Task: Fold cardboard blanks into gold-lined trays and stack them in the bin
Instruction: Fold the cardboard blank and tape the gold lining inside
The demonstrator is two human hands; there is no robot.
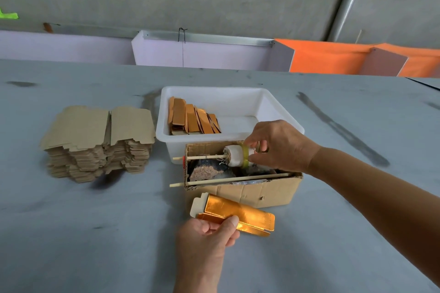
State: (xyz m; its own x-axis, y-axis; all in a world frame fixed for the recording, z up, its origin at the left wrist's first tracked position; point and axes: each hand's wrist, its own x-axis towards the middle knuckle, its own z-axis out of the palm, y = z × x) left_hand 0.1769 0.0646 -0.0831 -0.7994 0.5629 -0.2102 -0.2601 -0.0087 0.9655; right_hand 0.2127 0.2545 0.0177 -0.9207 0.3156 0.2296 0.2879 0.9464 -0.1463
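left hand (209, 238) pinching gold-lined tray (240, 215), right hand (273, 145) gripping roller (235, 155)

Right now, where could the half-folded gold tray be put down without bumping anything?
Bare table lies left of the left hand, in front of the stack of blanks. More bare table is right of the cardboard box, beyond the right forearm. The right half of the white bin is open too. It's crowded between bin, box and right hand.
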